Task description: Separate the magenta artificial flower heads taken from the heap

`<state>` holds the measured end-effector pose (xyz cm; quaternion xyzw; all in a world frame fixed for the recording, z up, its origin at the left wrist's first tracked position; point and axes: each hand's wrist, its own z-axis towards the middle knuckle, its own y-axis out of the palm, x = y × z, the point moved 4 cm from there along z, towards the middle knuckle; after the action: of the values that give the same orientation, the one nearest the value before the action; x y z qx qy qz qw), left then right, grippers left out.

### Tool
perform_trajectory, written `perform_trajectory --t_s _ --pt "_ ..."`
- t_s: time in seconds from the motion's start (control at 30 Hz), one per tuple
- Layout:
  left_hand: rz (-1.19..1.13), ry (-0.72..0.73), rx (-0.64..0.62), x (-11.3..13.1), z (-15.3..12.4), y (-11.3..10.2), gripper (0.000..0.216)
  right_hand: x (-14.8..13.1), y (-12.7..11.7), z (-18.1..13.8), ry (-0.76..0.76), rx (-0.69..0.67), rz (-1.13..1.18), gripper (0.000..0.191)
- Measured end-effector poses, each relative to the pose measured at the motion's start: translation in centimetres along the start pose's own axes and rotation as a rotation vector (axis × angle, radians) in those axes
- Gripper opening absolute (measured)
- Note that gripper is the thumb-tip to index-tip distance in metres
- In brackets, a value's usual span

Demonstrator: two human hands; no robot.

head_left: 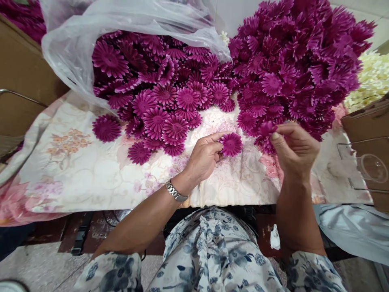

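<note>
On the floral cloth (91, 170), both hands' grips pinch magenta flowers: left hand (204, 157), right hand (294, 148)

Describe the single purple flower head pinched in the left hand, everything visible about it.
The flower head is a flat magenta daisy-like disc, seemingly fabric or plastic: rings of narrow, pointed petals around a small darker centre. It faces the camera, held just above the floral cloth. The left hand pinches its left edge between thumb and fingertips. The right hand, apart from it, holds another petal piece.

Nothing readable anywhere here — no labels, brands or numbers on the plastic bag (91, 36), the cardboard boxes (369, 134), or the wristwatch (175, 191) just behind the left hand (203, 159) — face turned away.
</note>
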<state>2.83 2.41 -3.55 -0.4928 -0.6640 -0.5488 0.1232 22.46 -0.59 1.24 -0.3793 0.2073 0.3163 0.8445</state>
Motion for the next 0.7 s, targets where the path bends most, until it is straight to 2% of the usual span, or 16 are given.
perform_trajectory --t_s 0.1,0.17,0.23,0.3,0.37,0.43,0.57,0.7 --pt "-0.034 -0.03 -0.019 0.0 -0.1 0.3 0.035 -0.2 -1.5 0.4 -0.075 -0.022 -0.505 0.004" --pt "-0.038 -0.05 -0.031 -0.1 -0.2 0.4 0.034 -0.8 -1.3 0.5 -0.124 -0.005 -0.629 0.01" --pt "-0.023 -0.058 -0.024 -0.1 -0.2 0.4 0.035 -2.2 0.3 0.3 -0.223 -0.05 -0.531 0.014" --pt "-0.009 -0.049 -0.018 -0.2 -0.1 0.4 0.037 -3.8 2.9 -0.1 -0.33 -0.187 -0.416 0.01" --pt "-0.015 -0.038 -0.016 -0.3 -0.1 0.4 0.036 -4.8 5.1 -0.6 -0.387 -0.297 -0.404 0.006" --pt "-0.027 -0.037 -0.022 -0.4 0.0 0.4 0.034 -5.1 6.3 -0.9 -0.41 -0.298 -0.435 0.012" --pt "-0.023 -0.047 -0.001 -0.5 0.0 0.3 0.032 -4.5 6.3 -1.1 -0.412 -0.25 -0.363 0.013" --pt "-0.008 -0.016 -0.001 -0.3 0.1 0.2 0.035 -3.7 5.4 -0.6 -0.273 -0.212 -0.179 0.011"
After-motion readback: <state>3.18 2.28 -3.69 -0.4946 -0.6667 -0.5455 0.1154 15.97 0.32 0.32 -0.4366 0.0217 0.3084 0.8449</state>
